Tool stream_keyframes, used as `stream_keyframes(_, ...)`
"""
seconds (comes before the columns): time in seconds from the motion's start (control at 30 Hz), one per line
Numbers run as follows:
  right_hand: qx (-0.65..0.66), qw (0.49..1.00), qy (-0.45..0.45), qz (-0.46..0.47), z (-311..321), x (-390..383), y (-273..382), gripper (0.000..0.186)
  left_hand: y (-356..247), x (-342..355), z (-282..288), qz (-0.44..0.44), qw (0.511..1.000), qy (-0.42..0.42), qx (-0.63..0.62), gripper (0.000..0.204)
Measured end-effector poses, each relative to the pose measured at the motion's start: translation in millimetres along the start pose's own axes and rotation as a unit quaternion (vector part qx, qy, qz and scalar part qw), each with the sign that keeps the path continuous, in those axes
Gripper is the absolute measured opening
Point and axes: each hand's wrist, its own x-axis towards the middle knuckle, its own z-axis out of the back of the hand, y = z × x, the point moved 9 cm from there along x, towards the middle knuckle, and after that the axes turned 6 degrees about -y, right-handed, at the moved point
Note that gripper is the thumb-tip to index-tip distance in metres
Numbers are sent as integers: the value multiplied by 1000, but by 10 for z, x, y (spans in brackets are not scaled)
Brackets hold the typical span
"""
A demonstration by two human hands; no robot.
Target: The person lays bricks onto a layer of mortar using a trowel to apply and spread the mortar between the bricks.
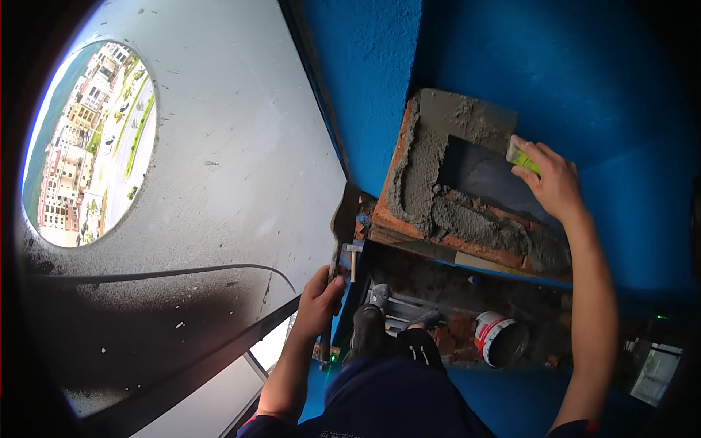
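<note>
My left hand (pixel 321 298) is closed round the long handle of a mortar-smeared trowel (pixel 345 212), its blade pointing up and away. My right hand (pixel 549 177) grips a tool by its yellow-green handle (pixel 523 158) at the far right side of a box-like brick structure (pixel 391 197). Wet grey mortar (pixel 416 179) lies along the rims of the brickwork, round a dark rectangular opening (pixel 489 175). A flat grey, mortar-smeared surface (pixel 445 109) reaches to the tool. I cannot tell whether it is the tool's blade.
Blue walls (pixel 599 87) stand behind the brickwork. At left is a pale panel (pixel 241 131) with a round opening onto buildings far below. A hammer (pixel 353 255) is beside the trowel. Below are my shoes (pixel 378 296), a white-and-red bucket (pixel 488 328) and brick rubble (pixel 460 332).
</note>
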Motion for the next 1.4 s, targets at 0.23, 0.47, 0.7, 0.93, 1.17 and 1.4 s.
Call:
stream_keyframes(0.23, -66, 997, -45, 1, -266, 410, -236, 43, 764, -312, 490, 82, 995, -58, 0, 21)
stream_keyframes(0.47, 41, 996, -82, -13, -88, 256, -185, 50, 973, -491, 671, 115, 990, -82, 3, 20)
stream_keyframes(0.7, 27, 1000, -8, -9, -178, 177, -282, 47, 916, -460, 693, 91, 993, -80, -5, 20)
stream_keyframes(0.93, 100, 979, -169, 54, -71, 345, -230, 47, 924, -500, 703, 94, 992, -78, 10, 20)
stream_keyframes(1.17, 268, 906, 211, -250, -360, 309, -478, 58, 586, -434, 393, 93, 995, -22, -36, 23)
stream_keyframes(1.4, 387, 807, 337, -293, -406, -332, 121, 44, 12, -242, -15, 54, 997, 14, -46, 26)
